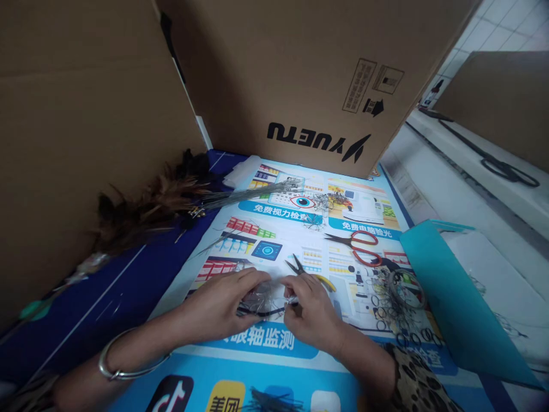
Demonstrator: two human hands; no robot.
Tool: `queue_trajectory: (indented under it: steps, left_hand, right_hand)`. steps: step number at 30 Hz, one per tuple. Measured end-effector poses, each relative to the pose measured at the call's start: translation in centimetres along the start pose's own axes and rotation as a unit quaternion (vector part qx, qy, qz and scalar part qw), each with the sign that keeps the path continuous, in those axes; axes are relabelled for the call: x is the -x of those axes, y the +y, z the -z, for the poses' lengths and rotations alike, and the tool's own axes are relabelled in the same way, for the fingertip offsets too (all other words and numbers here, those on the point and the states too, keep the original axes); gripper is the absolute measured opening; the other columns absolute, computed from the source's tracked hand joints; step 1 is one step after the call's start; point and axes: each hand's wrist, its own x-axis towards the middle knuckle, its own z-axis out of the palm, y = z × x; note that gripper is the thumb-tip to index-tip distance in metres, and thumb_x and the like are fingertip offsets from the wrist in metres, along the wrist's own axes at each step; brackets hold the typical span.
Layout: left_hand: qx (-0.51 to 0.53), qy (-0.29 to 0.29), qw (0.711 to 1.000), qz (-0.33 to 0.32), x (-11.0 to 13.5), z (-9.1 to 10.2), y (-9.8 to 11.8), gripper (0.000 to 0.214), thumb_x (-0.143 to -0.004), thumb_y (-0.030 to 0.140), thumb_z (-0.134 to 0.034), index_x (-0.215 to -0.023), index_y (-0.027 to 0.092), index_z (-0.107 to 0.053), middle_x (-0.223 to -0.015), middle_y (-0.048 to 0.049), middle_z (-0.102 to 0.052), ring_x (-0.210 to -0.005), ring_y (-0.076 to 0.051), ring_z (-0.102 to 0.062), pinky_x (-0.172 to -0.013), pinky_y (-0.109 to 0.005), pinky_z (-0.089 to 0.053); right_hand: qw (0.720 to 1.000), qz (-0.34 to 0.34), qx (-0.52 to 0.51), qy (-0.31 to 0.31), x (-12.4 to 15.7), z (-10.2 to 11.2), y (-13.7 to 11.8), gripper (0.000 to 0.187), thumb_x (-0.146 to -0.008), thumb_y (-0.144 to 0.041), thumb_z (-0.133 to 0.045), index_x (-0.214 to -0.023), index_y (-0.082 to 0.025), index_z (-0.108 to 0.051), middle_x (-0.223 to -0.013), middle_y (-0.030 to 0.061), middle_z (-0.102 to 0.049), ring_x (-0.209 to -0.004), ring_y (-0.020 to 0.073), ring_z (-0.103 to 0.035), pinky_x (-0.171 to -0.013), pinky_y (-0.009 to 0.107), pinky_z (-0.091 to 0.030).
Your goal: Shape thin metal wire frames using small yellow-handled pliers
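A makeshift craft workspace is being suggested by the red-handled scissors (pixel 358 241), yellow-handled pliers (pixel 299 267), thin wires (pixel 253 194), black rings (pixel 424 335) and brown feathers (pixel 146 206) being kept on one table (pixel 141 280). It is being covered by a printed poster (pixel 266 366) and screened by a cardboard box (pixel 244 74). White tiles (pixel 501 28) are being glimpsed behind; home or workshop is being left unclear.
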Motion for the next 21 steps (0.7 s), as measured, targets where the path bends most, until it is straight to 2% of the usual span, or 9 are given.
queue_trajectory:
  steps: [6,8,11,16,21]
  left_hand:
    - [0.139,-0.016,0.988,0.062,-0.14,0.14,0.06,0.065,-0.069,0.026,-0.063,-0.126,0.027,-0.032,-0.096,-0.0021,-0.055,-0.076,-0.016,-0.054,-0.067,-0.027,-0.045]
    - [0.198,-0.022,0.977,0.080,-0.26,0.17,0.01,0.061,-0.072,0.026,-0.060,-0.126,0.026,-0.030,-0.094,-0.0016,-0.054,-0.073,-0.015,-0.053,-0.064,-0.025,-0.045]
    - [0.261,-0.011,0.961,0.091,-0.46,0.01,-0.32,0.044,-0.079,0.024,-0.051,-0.120,0.024,-0.035,-0.090,-0.0008,-0.052,-0.070,-0.013,-0.052,-0.060,-0.023,-0.044]
    - [0.247,0.020,0.964,0.092,-0.66,-0.39,-0.87,0.020,-0.080,0.024,-0.048,-0.100,0.020,-0.049,-0.077,0.0012,-0.052,-0.065,-0.012,-0.049,-0.058,-0.022,-0.041]
    - [0.218,0.044,0.970,0.096,-0.65,-0.57,-0.77,0.011,-0.080,0.026,-0.050,-0.086,0.018,-0.053,-0.071,0.0019,-0.054,-0.065,-0.012,-0.050,-0.058,-0.021,-0.039]
  right_hand:
    - [0.999,-0.012,-0.009,0.033,0.07,-0.38,0.13,0.049,-0.070,-0.012,-0.050,-0.118,-0.019,-0.041,-0.092,0.0043,-0.055,-0.087,0.0192,-0.049,-0.078,0.034,-0.041]
    - [0.999,-0.015,-0.010,0.032,0.08,-0.35,0.11,0.049,-0.071,-0.013,-0.050,-0.119,-0.020,-0.041,-0.092,0.0044,-0.054,-0.087,0.0194,-0.049,-0.078,0.033,-0.041]
    - [0.999,-0.016,-0.012,0.032,0.07,-0.23,0.00,0.049,-0.072,-0.013,-0.050,-0.119,-0.020,-0.041,-0.092,0.0044,-0.055,-0.087,0.0192,-0.049,-0.077,0.033,-0.042]
    - [0.999,-0.001,-0.007,0.033,0.02,-0.13,-0.10,0.048,-0.072,-0.013,-0.050,-0.119,-0.019,-0.041,-0.091,0.0046,-0.055,-0.086,0.0193,-0.049,-0.077,0.034,-0.042]
    - [1.000,0.002,-0.013,0.028,0.03,-0.20,-0.06,0.050,-0.071,-0.012,-0.050,-0.119,-0.020,-0.040,-0.093,0.0045,-0.056,-0.087,0.0198,-0.050,-0.078,0.036,-0.042]
